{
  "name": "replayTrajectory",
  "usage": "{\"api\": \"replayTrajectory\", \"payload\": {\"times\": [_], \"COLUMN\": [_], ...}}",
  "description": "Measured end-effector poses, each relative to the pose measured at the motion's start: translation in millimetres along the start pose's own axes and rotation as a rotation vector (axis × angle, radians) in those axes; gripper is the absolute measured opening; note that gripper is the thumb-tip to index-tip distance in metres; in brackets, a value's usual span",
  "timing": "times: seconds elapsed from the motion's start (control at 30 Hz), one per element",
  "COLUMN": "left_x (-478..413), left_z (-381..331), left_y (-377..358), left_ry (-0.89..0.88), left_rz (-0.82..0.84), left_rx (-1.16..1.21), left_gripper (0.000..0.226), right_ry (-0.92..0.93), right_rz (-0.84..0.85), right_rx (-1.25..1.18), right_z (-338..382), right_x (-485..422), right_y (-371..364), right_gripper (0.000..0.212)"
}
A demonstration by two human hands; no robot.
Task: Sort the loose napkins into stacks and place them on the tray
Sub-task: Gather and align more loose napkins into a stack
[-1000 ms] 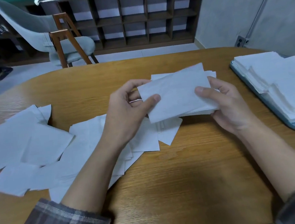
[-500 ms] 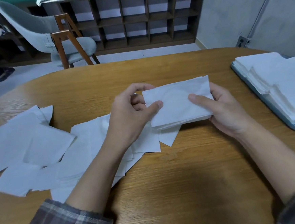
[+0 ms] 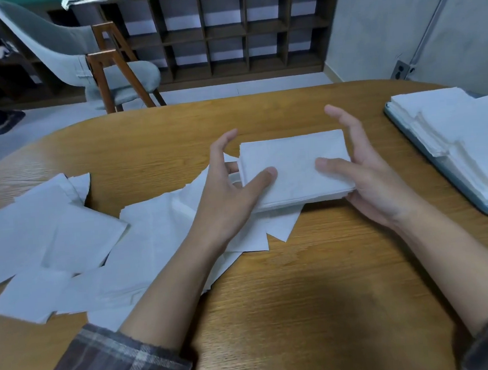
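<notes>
I see both hands clamped on a squared napkin stack [image 3: 294,169] mid-bench: left hand [image 3: 226,192] and right hand [image 3: 371,180] thumbs on top. Loose napkins [image 3: 66,242] left; tray [image 3: 439,157] far right.

Looks like an office or common room rather than a home. Beyond the fingertips [image 3: 330,109], across the rounded wooden table [image 3: 289,298], a dark wall of open cubbyhole shelving [image 3: 225,31] and a grey padded chair [image 3: 105,76] on angled wooden legs; off past the right fingers, a plain wall with a surface-mounted socket [image 3: 402,69] and conduit
</notes>
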State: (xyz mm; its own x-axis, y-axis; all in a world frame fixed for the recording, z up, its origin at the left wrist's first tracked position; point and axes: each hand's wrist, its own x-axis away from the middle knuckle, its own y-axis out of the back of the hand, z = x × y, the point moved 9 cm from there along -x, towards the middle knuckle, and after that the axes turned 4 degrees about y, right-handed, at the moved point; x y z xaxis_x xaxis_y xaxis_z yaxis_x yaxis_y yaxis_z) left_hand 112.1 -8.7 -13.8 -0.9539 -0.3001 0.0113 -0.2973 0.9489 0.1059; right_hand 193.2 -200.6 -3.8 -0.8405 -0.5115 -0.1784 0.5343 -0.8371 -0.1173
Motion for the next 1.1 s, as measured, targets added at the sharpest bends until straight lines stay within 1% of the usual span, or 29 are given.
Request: {"api": "replayTrajectory", "payload": {"times": [0.07,0.13,0.23,0.3,0.47,0.6,0.67,0.83,0.97,1.1], "left_x": [1,0,0,0,-3,-7,-7,-6,0,10], "left_z": [-6,-7,-10,-10,-3,3,8,7,-7,-30], "left_y": [-2,-2,-6,-11,-13,-14,-14,-16,-22,-41], "left_ry": [-0.082,-0.124,-0.180,-0.229,-0.245,-0.164,-0.130,-0.143,-0.138,-0.157], "left_rz": [0.003,0.009,0.047,0.083,0.128,0.146,0.131,0.066,0.093,0.112], "left_rx": [-0.056,-0.046,-0.068,-0.160,-0.275,-0.206,-0.162,-0.200,-0.182,-0.164], "left_gripper": [0.066,0.057,0.038,0.031,0.032,0.024,0.026,0.030,0.035,0.035], "right_ry": [-0.016,-0.024,0.023,0.028,0.004,0.003,-0.005,-0.009,-0.016,-0.042], "right_rz": [0.076,0.129,0.133,0.106,0.104,0.114,0.108,0.086,0.099,0.039], "right_rx": [-0.013,0.040,0.343,0.461,0.476,0.451,0.440,0.443,0.494,0.520], "right_z": [-1,-2,0,-2,-12,-14,-16,-14,-4,18], "right_x": [1,2,1,2,2,0,1,3,11,22], "right_y": [-5,-6,-3,0,7,7,8,10,14,42], "right_gripper": [0.077,0.070,0.051,0.046,0.048,0.050,0.050,0.049,0.048,0.053]}}
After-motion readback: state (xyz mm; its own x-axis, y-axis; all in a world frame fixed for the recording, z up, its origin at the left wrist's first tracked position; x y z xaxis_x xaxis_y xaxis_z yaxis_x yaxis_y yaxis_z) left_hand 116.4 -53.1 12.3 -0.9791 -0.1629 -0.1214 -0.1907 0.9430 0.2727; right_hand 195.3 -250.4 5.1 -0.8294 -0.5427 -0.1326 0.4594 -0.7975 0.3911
